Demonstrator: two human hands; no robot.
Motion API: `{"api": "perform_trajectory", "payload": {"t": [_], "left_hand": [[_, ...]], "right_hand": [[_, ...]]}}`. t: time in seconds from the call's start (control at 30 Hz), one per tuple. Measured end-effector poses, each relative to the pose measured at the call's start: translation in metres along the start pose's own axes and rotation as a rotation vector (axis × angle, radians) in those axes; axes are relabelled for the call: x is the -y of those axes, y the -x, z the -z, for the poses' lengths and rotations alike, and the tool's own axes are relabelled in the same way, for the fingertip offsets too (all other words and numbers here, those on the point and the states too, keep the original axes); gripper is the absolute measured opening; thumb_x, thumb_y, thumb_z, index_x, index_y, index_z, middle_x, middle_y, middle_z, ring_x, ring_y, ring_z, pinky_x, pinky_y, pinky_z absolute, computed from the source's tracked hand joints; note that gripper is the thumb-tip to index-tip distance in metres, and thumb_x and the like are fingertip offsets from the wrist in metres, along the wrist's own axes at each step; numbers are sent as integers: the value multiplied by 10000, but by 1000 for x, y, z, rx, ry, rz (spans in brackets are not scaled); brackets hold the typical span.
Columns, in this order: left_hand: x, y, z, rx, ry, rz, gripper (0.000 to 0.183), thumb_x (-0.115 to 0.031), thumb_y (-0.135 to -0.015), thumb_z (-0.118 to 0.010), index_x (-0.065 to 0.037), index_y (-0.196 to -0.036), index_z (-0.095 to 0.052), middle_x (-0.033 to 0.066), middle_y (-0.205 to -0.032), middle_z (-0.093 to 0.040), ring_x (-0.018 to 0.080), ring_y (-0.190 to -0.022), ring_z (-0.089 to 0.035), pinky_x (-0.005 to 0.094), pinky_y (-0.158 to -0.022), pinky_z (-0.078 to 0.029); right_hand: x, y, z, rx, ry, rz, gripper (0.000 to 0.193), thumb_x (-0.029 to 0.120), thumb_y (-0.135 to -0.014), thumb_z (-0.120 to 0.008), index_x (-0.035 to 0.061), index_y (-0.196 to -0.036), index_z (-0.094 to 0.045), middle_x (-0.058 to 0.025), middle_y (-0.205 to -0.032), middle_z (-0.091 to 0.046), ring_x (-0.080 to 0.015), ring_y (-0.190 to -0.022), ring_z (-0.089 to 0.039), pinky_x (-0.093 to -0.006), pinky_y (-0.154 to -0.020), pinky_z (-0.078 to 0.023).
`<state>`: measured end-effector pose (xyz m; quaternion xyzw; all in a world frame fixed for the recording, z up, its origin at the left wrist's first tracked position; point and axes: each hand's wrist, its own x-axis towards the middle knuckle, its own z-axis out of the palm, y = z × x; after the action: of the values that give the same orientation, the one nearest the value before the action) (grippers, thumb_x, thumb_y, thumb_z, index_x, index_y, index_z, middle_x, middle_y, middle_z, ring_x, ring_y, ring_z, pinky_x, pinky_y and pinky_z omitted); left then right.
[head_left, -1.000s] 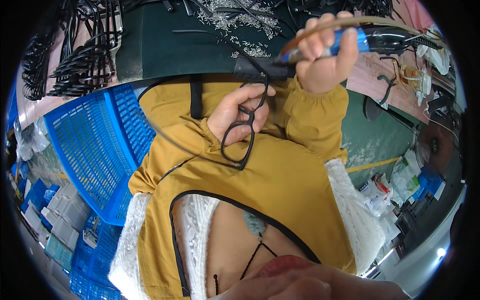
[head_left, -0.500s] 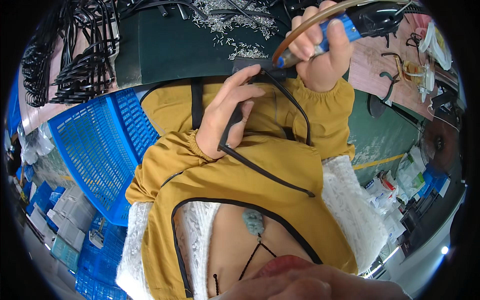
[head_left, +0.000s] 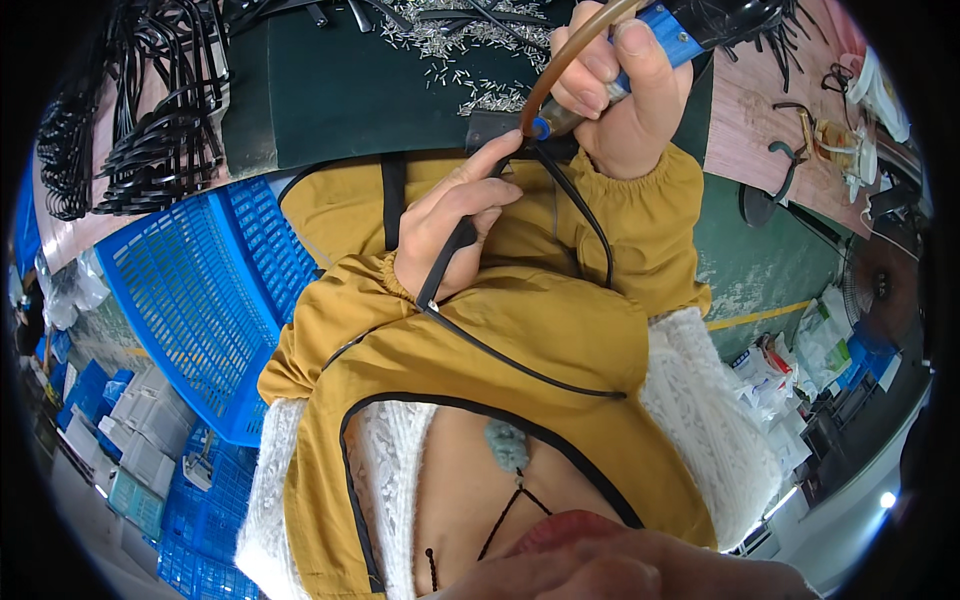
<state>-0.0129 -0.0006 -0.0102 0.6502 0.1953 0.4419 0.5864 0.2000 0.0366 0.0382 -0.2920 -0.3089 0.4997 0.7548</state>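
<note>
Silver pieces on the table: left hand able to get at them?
Probably yes, though the left hand holds the black glasses frame: the nearest silver pieces lie just past the dark block.

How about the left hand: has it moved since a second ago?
Yes: the left hand has reached forward, its index finger now overlapping the black block in view.

no txt legible, no nos., no signs

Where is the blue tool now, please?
At the head view's top, right of centre, the blue tool is in the right hand, its tip by the glasses.
</note>
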Motion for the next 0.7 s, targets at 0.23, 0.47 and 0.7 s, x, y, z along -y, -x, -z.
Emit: {"api": "perform_trajectory", "payload": {"t": [0.23, 0.47, 0.7], "left_hand": [[-4, -2, 3, 24, -18, 15, 235, 176, -872, -605, 38, -1058, -640, 351, -1281, -647, 340, -1099, -712, 327, -913, -547], [-6, -2, 2, 20, -38, 41, 231, 178, -874, -603, 35, -1051, -643, 328, -1255, -668, 328, -1083, -712, 318, -884, -546], [0, 2, -2, -54, 26, 17, 178, 125, -901, -637, 39, -1055, -650, 320, -1237, -680, 316, -1076, -714, 314, -902, -545]], "right_hand": [[9, -1, -1, -40, -66, 78, 243, 224, -1002, -663, 78, -1116, -506, -11, -719, -457, -89, -516, -418, -224, -432, -334], [7, 5, -5, -79, 48, 42, 232, 181, -969, -687, 62, -1041, -502, -11, -686, -435, -100, -507, -424, -242, -443, -358], [3, 8, 2, -17, 74, -25, 215, 216, -988, -651, 38, -994, -530, -9, -709, -455, -91, -534, -429, -251, -471, -371]]}}
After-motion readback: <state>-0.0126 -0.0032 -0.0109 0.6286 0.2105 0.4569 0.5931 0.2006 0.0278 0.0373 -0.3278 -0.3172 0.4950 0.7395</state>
